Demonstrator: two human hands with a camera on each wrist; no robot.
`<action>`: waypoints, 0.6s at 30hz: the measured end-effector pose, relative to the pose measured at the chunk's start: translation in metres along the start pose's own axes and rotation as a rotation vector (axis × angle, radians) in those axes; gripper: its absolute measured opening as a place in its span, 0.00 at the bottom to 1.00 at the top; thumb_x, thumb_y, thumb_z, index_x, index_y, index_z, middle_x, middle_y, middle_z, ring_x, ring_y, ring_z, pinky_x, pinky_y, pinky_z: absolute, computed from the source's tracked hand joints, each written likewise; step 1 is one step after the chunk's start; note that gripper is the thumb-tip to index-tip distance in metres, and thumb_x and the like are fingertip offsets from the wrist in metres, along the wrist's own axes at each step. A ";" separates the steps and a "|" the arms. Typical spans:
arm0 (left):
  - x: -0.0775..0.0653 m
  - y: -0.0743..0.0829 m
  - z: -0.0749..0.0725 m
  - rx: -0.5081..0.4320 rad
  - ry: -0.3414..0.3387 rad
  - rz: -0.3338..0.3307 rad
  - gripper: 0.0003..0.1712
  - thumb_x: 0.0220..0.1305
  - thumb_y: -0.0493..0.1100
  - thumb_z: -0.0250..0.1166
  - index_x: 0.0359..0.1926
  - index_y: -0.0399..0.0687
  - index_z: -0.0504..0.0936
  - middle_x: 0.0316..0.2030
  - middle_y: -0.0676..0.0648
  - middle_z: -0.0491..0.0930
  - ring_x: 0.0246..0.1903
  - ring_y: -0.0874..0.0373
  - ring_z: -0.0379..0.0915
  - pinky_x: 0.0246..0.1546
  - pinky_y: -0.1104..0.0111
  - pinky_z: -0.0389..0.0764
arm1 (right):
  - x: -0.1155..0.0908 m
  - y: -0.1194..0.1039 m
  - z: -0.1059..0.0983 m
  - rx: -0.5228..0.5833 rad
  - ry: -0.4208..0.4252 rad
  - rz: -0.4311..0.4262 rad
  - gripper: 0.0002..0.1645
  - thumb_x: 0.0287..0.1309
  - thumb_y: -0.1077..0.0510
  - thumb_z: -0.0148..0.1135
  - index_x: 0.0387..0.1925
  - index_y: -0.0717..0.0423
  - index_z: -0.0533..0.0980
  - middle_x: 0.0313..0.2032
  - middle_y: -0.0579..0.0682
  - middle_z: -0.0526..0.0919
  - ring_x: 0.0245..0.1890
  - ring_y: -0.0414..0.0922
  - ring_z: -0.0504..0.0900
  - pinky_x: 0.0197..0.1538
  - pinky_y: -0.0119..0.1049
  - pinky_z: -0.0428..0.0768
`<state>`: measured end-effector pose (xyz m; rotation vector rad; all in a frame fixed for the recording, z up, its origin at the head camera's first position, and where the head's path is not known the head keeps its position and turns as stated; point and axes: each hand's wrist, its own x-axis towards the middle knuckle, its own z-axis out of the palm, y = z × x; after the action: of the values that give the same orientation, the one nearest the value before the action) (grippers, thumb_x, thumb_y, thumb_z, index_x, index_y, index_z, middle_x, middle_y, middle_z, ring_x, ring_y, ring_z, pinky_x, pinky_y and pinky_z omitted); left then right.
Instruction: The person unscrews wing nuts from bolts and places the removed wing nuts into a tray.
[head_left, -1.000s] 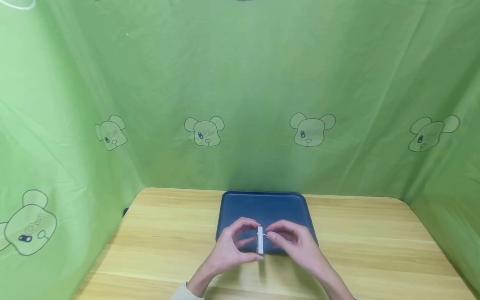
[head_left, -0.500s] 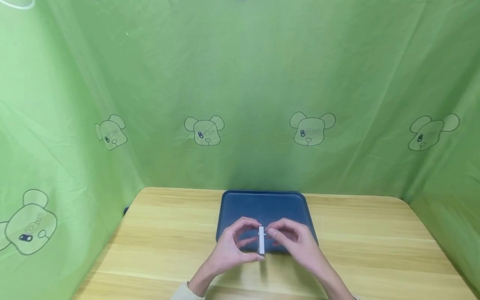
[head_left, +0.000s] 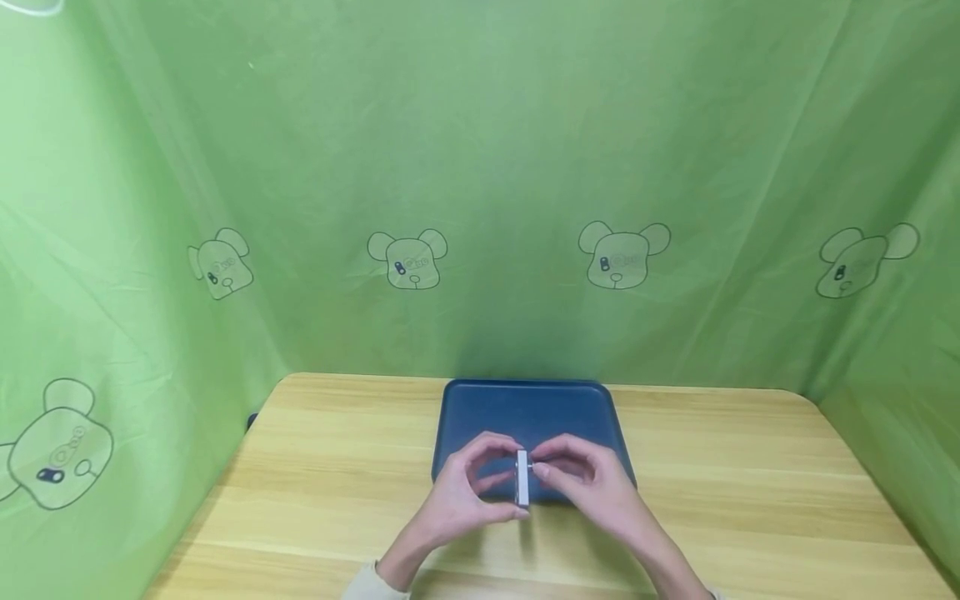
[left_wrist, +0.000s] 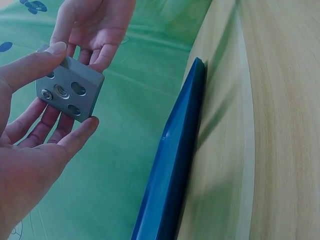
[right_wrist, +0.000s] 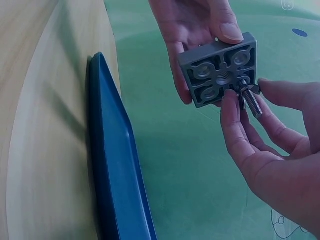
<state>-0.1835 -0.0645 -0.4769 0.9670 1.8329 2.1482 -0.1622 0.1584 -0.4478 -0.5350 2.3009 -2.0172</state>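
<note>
My left hand (head_left: 459, 493) holds a grey square plate (left_wrist: 65, 102) on edge by its rim, thumb on one side and fingers on the opposite side. The plate has several round holes, and a socket-head bolt (left_wrist: 47, 94) sits in one of them. On the ribbed back, the bolt's threaded shank (right_wrist: 254, 106) sticks out through a wing nut (right_wrist: 254, 89). My right hand (head_left: 596, 479) pinches that wing nut between thumb and fingers, close against the plate. Both hands are raised, overlapping the tray's near part in the head view.
A dark blue tray (head_left: 525, 408) lies on the wooden table (head_left: 337, 467) beyond the hands. Green cloth (head_left: 495, 167) with bear-head drawings hangs behind and on both sides of the table.
My right thumb and fingertips shift slightly at the wing nut, the thumb rising and then dropping back. The left hand and the plate stay nearly still.
</note>
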 end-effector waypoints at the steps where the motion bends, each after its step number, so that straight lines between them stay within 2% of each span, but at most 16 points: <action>1: 0.000 0.000 0.000 -0.001 -0.001 0.003 0.40 0.44 0.22 0.78 0.60 0.39 0.75 0.59 0.38 0.73 0.62 0.48 0.73 0.65 0.53 0.78 | 0.000 0.000 0.000 -0.005 0.004 0.000 0.13 0.64 0.61 0.70 0.48 0.64 0.81 0.47 0.61 0.85 0.48 0.48 0.88 0.53 0.42 0.89; 8: -0.001 -0.002 0.000 -0.003 -0.009 0.006 0.39 0.44 0.22 0.78 0.60 0.37 0.75 0.59 0.37 0.73 0.62 0.45 0.73 0.65 0.53 0.78 | -0.002 -0.002 -0.001 -0.023 -0.022 -0.049 0.17 0.62 0.64 0.70 0.52 0.66 0.80 0.50 0.65 0.83 0.46 0.47 0.88 0.52 0.38 0.89; 18: 0.000 0.001 0.001 -0.004 -0.010 0.004 0.40 0.44 0.22 0.78 0.60 0.38 0.75 0.59 0.36 0.73 0.62 0.42 0.72 0.65 0.53 0.78 | -0.002 -0.002 0.000 -0.018 -0.022 -0.047 0.20 0.60 0.65 0.71 0.53 0.67 0.79 0.53 0.67 0.81 0.47 0.46 0.88 0.53 0.38 0.88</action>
<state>-0.1829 -0.0643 -0.4764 0.9801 1.8226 2.1446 -0.1599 0.1589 -0.4458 -0.6153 2.3173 -2.0026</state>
